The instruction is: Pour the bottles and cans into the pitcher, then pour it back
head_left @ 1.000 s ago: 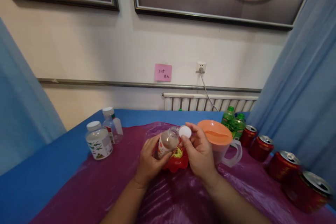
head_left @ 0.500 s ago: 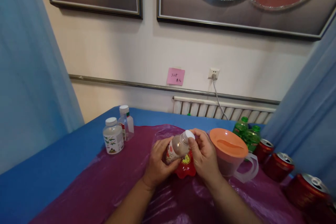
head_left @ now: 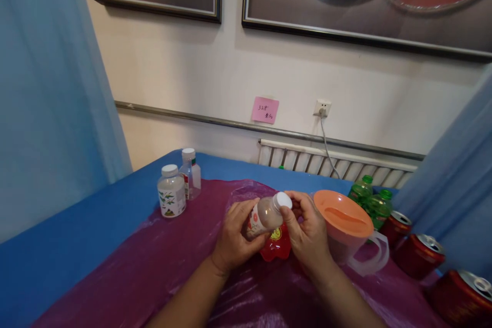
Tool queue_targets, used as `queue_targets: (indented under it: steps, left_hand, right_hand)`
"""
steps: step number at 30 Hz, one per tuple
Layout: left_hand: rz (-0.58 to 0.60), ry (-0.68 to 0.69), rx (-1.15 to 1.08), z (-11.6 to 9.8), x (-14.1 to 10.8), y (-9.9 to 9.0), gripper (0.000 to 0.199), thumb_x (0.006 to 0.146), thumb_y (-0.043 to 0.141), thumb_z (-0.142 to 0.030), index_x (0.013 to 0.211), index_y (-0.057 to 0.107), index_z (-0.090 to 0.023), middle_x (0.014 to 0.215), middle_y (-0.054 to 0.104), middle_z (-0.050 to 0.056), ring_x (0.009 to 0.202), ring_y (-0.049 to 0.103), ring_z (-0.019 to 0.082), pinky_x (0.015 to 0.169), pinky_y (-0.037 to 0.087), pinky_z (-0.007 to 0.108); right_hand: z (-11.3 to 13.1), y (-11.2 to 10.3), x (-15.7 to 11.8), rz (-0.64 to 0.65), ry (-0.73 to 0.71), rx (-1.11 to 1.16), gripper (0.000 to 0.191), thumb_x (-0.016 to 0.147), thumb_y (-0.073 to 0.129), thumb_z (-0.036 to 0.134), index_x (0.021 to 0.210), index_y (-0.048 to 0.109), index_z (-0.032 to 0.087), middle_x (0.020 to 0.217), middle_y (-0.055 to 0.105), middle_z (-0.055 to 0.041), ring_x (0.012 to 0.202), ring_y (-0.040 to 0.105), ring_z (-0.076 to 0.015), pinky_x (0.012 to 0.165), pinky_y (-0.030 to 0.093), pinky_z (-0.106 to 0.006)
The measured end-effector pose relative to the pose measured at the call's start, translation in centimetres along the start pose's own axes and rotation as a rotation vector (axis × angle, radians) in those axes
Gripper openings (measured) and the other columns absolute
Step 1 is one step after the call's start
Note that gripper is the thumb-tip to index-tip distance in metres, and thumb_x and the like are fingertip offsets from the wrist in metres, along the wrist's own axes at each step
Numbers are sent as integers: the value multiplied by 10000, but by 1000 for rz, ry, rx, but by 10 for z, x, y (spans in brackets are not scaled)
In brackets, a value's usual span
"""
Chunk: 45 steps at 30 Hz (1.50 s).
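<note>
Left hand (head_left: 234, 240) is wrapping its fingers around the small bottle (head_left: 264, 215), tilted above the purple sheet (head_left: 154, 271). Right hand (head_left: 307, 233) is pinching the white cap (head_left: 282, 200) on the neck. Judgement: keep cap square while twisting, bottle steady.

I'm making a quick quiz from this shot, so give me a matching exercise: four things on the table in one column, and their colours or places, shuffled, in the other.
Things
1. small bottle
2. pitcher lid
3. soda cans
4. two white-capped bottles

Descriptions
A. orange, on the clear pitcher
B. red, along the right edge of the table
C. standing at the far left, on the blue cover
D. tilted between left hand and right hand, white cap on

Pairs: 1-D, 2-A, 3-B, 4-C
</note>
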State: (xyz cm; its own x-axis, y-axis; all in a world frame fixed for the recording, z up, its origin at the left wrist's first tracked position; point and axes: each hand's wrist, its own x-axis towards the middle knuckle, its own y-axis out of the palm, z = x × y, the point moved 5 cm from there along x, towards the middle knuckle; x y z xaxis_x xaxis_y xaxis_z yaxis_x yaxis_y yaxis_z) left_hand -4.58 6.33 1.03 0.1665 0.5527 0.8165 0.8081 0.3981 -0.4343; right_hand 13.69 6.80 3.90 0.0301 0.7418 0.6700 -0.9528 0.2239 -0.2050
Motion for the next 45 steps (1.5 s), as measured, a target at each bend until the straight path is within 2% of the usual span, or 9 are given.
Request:
queue_targets:
  steps: [6,11,15,22,26,30,34,39,45]
  left_hand:
    - [-2,3,-15,-1,-2,2,623,774,766,-314,1349,538,-238,1199,702,106,1060,655,284,923,537,449]
    - [24,3,-58,-3,-4,5,654,775,784,-325,1366,515,-250,1234,683,112,1083,641,286,947,524,463]
    - [7,-7,-75,-4,-4,4,643,784,785,-377,1356,520,-251,1222,685,111,1074,641,289,939,523,466]
    - [3,-21,-76,-7,-4,4,612,781,783,-327,1332,527,-252,1191,693,97,1043,648,271,910,529,440]
    - [18,-10,-105,-9,-4,5,622,799,779,-433,1338,527,-248,1200,690,110,1046,649,281,910,531,455]
    - [10,-43,-97,-8,-4,4,600,808,774,-426,1327,531,-248,1192,690,110,1045,652,283,914,533,464]
    - [-14,-49,-86,-8,-4,2,589,801,767,-344,1327,522,-247,1172,691,101,1039,653,273,916,534,455]
    - [-7,-54,-98,-5,-6,4,602,800,776,-392,1328,529,-241,1179,687,108,1051,649,282,920,528,456]
    - [3,-51,-100,-5,-5,4,599,798,782,-383,1325,535,-244,1186,689,101,1051,650,273,932,525,452]
  right_hand:
    - [-6,-2,-3,-33,77,-13,340,895,706,477,1096,615,219,993,670,-44,844,633,-208,754,530,-363]
    - [2,-1,-6,19,-10,75,504,978,609,414,1441,488,256,1420,583,-104,1285,560,-270,1076,453,-479]
    - [15,2,-9,162,-75,159,517,1048,469,318,1556,379,332,1587,449,-45,1458,408,-249,1201,329,-495]
    - [2,5,-12,26,-56,197,400,994,595,306,1392,560,314,1397,609,-73,1310,557,-264,1129,416,-516]
    - [-2,5,-13,-54,-7,191,619,846,787,394,1392,521,276,1363,594,-106,1259,580,-302,1082,456,-533]
    - [15,10,-15,71,-51,277,603,1015,540,386,1573,330,296,1563,460,-119,1428,449,-302,1145,395,-558]
    - [14,12,-18,0,-32,259,460,1067,410,302,1527,423,291,1479,567,-100,1391,503,-265,1149,395,-551]
    - [0,8,-18,-164,24,201,501,913,710,356,1372,535,256,1314,640,-115,1212,625,-278,1064,480,-511]
    - [12,13,-19,10,13,287,541,1040,487,332,1558,337,286,1505,520,-126,1396,488,-273,1147,391,-538]
